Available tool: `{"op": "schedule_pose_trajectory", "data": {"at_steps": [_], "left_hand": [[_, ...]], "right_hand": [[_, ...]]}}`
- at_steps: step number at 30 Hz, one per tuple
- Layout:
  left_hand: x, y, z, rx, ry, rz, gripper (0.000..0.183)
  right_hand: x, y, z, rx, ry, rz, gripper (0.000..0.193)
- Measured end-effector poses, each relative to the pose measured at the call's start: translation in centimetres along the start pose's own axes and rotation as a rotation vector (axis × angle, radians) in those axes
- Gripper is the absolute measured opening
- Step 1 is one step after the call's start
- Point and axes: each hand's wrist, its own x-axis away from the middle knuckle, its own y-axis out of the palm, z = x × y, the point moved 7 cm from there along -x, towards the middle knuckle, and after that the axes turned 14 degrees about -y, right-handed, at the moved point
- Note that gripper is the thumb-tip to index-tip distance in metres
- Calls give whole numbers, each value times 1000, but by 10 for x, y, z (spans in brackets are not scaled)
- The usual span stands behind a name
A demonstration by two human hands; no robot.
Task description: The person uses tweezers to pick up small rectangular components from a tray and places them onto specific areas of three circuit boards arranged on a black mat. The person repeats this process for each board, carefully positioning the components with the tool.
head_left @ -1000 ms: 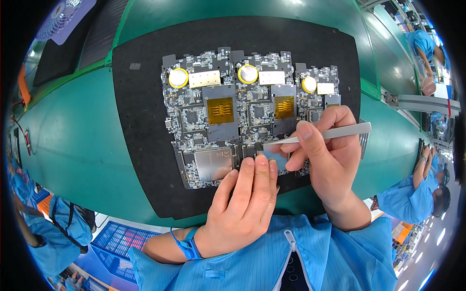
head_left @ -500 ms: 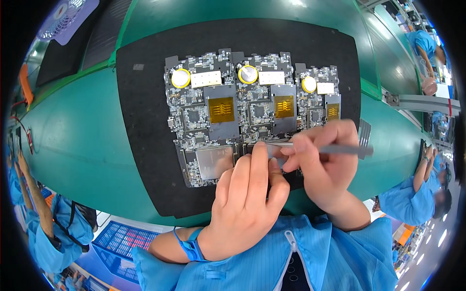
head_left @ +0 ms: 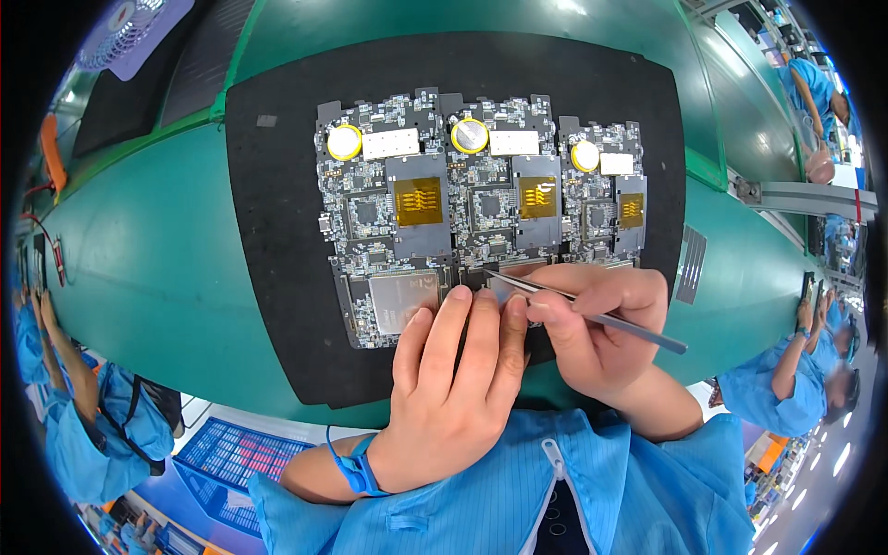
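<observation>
Three dark circuit boards sit side by side: a left board (head_left: 370, 250), a middle board (head_left: 490, 250) and a right board (head_left: 597, 250). Each carries a round yellow-rimmed coin cell and a patch of amber tape. My left hand (head_left: 453, 379) lies with its fingers stretched over the lower edges of the left and middle boards, holding nothing. In my right hand (head_left: 606, 324) is a pair of metal tweezers (head_left: 647, 335), gripped between thumb and fingers. Their tips point left onto the lower part of the middle board. My hands cover some of the boards' lower parts.
Under the boards is a black mat (head_left: 268, 277) on a green table (head_left: 148, 277). A grey slotted strip (head_left: 690, 265) lies right of the mat. A blue basket (head_left: 231, 453) stands below left, a fan (head_left: 125, 28) at far left. People in blue work on both sides.
The tweezers have swung round so their handle end is lower, with their tips further left. My left fingers have drawn back slightly toward me, away from the tips. The boards have shifted slightly in view.
</observation>
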Motion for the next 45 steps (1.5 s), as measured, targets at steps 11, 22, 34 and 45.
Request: {"op": "schedule_pose_trajectory", "data": {"at_steps": [11, 22, 34, 45], "left_hand": [[2, 0, 0, -3, 11, -54, 39], [-14, -12, 13, -34, -8, -114, 45], [-46, 64, 156, -241, 727, -212, 59], [-72, 123, 171, -256, 583, -369, 76]], "right_hand": [[-2, 8, -12, 227, -245, -128, 21], [15, -65, -10, -179, -33, 385, 17], [88, -224, 82, 86, 493, 730, 27], [87, -225, 85, 80, 502, 692, 25]]}}
